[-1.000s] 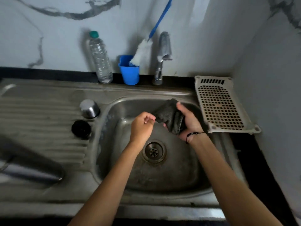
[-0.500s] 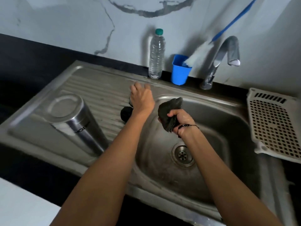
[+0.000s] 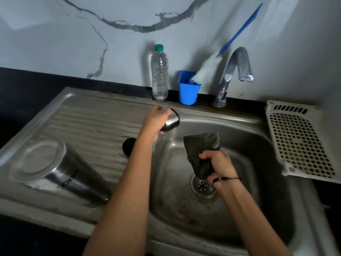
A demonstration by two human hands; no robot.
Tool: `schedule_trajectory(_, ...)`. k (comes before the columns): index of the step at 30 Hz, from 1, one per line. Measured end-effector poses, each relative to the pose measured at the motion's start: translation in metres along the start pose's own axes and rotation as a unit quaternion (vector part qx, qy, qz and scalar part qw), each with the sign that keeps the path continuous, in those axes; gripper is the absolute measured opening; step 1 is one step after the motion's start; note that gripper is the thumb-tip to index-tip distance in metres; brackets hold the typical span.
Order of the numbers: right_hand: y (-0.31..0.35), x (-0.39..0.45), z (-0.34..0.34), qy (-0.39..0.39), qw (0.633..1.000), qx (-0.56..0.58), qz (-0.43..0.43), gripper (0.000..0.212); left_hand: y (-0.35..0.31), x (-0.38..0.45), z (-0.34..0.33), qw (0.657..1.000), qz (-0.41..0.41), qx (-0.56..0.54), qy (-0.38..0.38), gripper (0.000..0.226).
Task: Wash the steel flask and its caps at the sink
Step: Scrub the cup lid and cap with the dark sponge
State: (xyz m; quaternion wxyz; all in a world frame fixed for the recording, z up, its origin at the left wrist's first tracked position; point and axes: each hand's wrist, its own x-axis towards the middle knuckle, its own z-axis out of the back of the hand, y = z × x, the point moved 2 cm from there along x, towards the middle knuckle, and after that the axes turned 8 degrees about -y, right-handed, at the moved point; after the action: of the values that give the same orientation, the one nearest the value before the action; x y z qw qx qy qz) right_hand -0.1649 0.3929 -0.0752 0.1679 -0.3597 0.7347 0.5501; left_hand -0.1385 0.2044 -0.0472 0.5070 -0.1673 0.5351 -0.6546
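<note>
My left hand (image 3: pixel 157 120) grips the steel cap (image 3: pixel 172 121) and holds it tilted over the left rim of the sink basin (image 3: pixel 239 137). My right hand (image 3: pixel 218 166) grips a dark scrubbing cloth (image 3: pixel 203 146) above the drain (image 3: pixel 203 185). The black inner cap (image 3: pixel 129 145) sits on the ribbed drainboard (image 3: pixel 92 126), partly hidden by my left forearm. The steel flask (image 3: pixel 55 170) stands upside down at the drainboard's near left.
Along the back ledge stand a clear plastic bottle (image 3: pixel 159 74), a blue cup (image 3: pixel 188 88) with a blue-handled bottle brush (image 3: pixel 208 68), and the tap (image 3: pixel 234 71). A white perforated rack (image 3: pixel 299 141) lies right of the basin.
My left hand reached from the basin to the drainboard, took the steel cap and lifted it toward the basin. The view swung left. My right hand kept hold of the cloth.
</note>
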Motion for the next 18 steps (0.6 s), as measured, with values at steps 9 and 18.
schedule_trajectory(9, 0.011, -0.056, 0.041, -0.047, 0.961, -0.121, 0.244, 0.041, 0.044, -0.104, -0.054, 0.936, 0.115, -0.3, 0.145, 0.007)
schedule_trajectory(18, 0.003, -0.076, 0.059, -0.058, 0.819, -0.326, 0.468, 0.052, 0.056, -0.13, -0.061, 0.988, -0.051, -0.141, 0.028, 0.029)
